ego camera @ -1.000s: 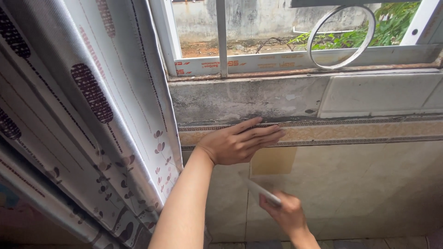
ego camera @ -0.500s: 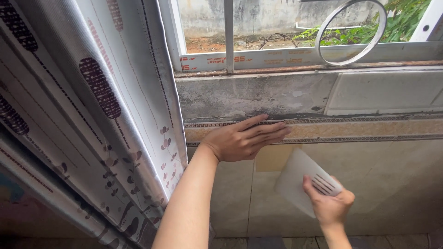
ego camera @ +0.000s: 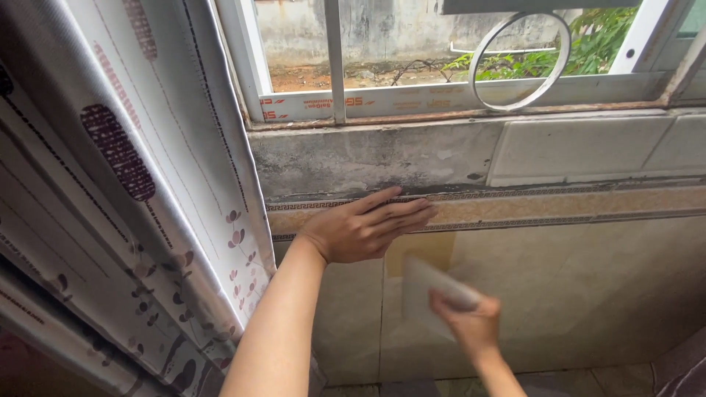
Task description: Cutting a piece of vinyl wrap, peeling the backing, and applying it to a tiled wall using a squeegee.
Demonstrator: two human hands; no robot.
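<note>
Your left hand (ego camera: 364, 231) lies flat, fingers spread, on the beige tiled wall (ego camera: 588, 294). Your right hand (ego camera: 471, 323) grips a pale flat scraper (ego camera: 430, 290) against it; a yellowish patch (ego camera: 423, 246) remains above.

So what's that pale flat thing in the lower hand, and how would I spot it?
Start at the window, then drop past the grey ledge to the tiled wall. Below the left hand, which lies flat on the patterned border strip, the right hand presses a thin whitish sheet against the tile. It is blurred, paler than the beige tiles, and the only thing being held.
</note>
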